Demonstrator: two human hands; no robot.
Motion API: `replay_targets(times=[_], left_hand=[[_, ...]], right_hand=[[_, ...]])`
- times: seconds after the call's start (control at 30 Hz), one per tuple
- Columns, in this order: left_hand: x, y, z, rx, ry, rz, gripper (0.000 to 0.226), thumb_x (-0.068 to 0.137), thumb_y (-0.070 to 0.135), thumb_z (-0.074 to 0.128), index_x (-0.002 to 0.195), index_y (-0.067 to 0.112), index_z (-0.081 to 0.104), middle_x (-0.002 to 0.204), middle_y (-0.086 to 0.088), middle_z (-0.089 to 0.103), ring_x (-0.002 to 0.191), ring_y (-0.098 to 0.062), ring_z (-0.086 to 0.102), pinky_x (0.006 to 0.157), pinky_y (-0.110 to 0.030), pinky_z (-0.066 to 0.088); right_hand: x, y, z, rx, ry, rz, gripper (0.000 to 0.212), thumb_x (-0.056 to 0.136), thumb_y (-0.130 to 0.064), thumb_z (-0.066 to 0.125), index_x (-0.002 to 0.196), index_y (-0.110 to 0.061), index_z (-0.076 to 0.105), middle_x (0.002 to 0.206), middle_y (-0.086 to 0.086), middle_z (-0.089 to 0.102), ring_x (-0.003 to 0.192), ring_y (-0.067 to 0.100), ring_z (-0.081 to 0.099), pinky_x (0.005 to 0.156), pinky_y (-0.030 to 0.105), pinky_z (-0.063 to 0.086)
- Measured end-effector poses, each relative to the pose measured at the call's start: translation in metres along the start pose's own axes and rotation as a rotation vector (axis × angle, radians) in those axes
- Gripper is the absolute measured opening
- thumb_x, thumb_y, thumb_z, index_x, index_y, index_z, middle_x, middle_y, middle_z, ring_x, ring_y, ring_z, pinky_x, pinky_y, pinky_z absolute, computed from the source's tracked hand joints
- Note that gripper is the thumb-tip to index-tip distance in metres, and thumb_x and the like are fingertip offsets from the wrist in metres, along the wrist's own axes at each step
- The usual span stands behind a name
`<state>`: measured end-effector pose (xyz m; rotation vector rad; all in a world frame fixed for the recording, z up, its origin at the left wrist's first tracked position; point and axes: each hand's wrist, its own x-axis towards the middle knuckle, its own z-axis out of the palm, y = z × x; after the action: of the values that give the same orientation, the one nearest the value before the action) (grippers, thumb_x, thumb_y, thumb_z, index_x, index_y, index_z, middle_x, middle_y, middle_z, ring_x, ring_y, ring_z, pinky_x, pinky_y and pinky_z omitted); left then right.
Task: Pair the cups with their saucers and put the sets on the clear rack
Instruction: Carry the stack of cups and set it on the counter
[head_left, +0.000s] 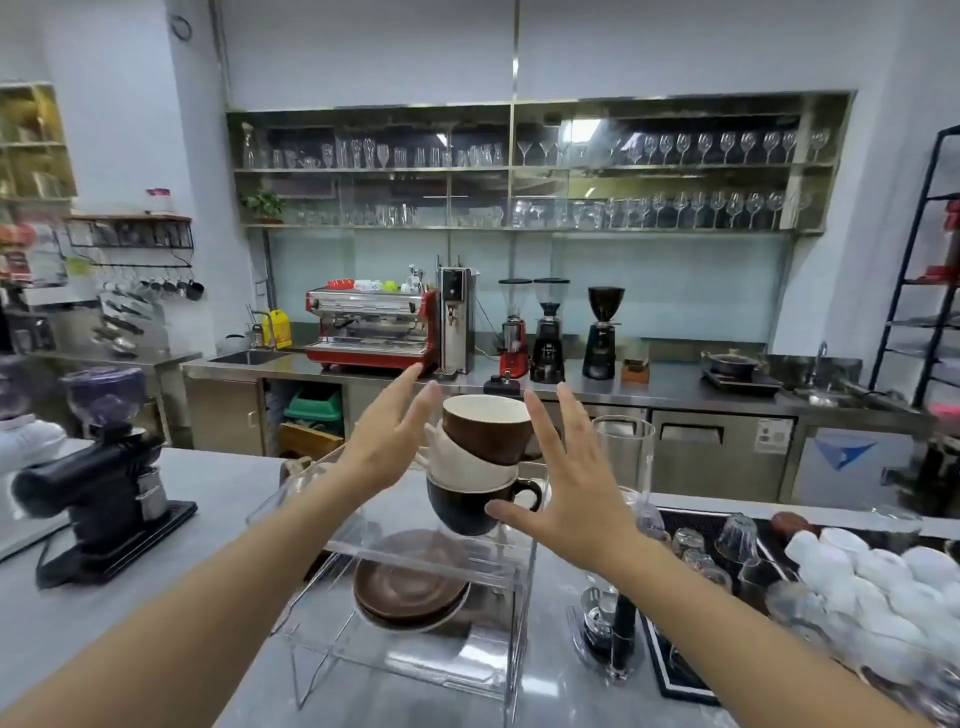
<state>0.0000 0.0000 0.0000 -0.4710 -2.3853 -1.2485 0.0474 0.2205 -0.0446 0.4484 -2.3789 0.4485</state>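
Three cups stand nested in a stack on the top shelf of the clear rack (363, 548): a brown cup (491, 431) uppermost, a white cup (465, 467) in the middle, a black cup (462, 509) at the bottom. On the shelf below lies a stack of brown saucers (408, 590). My left hand (392, 431) is open just left of the cup stack. My right hand (569, 478) is open just right of it, thumb close to the black cup's handle. Neither hand grips anything.
A black grinder (98, 493) sits on the counter to the left. Right of the rack stand a tall glass siphon (621, 525), a black mat with upturned glasses (727, 540) and stacked white cups (872, 577). A red espresso machine (371, 327) is on the back counter.
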Motion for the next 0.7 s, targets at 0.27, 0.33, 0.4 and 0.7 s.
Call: replay_targets(times=[0.27, 0.33, 0.4, 0.7], left_hand=[[0.023, -0.017, 0.008, -0.752, -0.268, -0.479, 0.068, 0.099, 0.064, 0.028, 0.128, 0.013, 0.062, 0.117, -0.013, 0.071, 0.106, -0.028, 0.067, 0.096, -0.049, 0.051], [0.028, -0.023, 0.006, -0.832, -0.316, -0.525, 0.059, 0.099, 0.06, 0.037, 0.115, 0.013, 0.069, 0.088, -0.009, 0.074, 0.073, -0.021, 0.069, 0.08, -0.04, 0.051], [0.033, -0.029, 0.007, -0.843, -0.377, -0.515, 0.05, 0.097, 0.053, 0.044, 0.101, 0.017, 0.077, 0.081, -0.006, 0.072, 0.065, -0.019, 0.066, 0.073, -0.035, 0.049], [0.041, -0.043, 0.019, -0.923, -0.563, -0.566, 0.048, 0.089, 0.053, 0.053, 0.127, 0.027, 0.069, 0.128, -0.011, 0.062, 0.114, -0.033, 0.055, 0.101, -0.051, 0.039]], right_hand=[[0.003, -0.007, 0.018, 0.066, 0.049, -0.025, 0.129, 0.057, -0.075, 0.072, 0.155, -0.044, -0.006, 0.164, 0.0, -0.02, 0.153, 0.03, 0.001, 0.107, 0.049, 0.04], [0.003, -0.008, 0.021, 0.058, 0.049, -0.027, 0.13, 0.055, -0.075, 0.074, 0.154, -0.048, -0.006, 0.164, 0.001, -0.021, 0.153, 0.034, 0.001, 0.104, 0.054, 0.042], [0.003, -0.009, 0.023, 0.054, 0.05, -0.024, 0.131, 0.053, -0.074, 0.075, 0.151, -0.054, -0.008, 0.164, 0.001, -0.02, 0.153, 0.035, 0.003, 0.101, 0.058, 0.046], [0.008, -0.007, 0.034, 0.183, 0.036, -0.004, 0.134, 0.048, -0.06, 0.086, 0.15, -0.057, -0.001, 0.163, -0.002, -0.019, 0.147, 0.027, 0.02, 0.107, 0.042, 0.041]])
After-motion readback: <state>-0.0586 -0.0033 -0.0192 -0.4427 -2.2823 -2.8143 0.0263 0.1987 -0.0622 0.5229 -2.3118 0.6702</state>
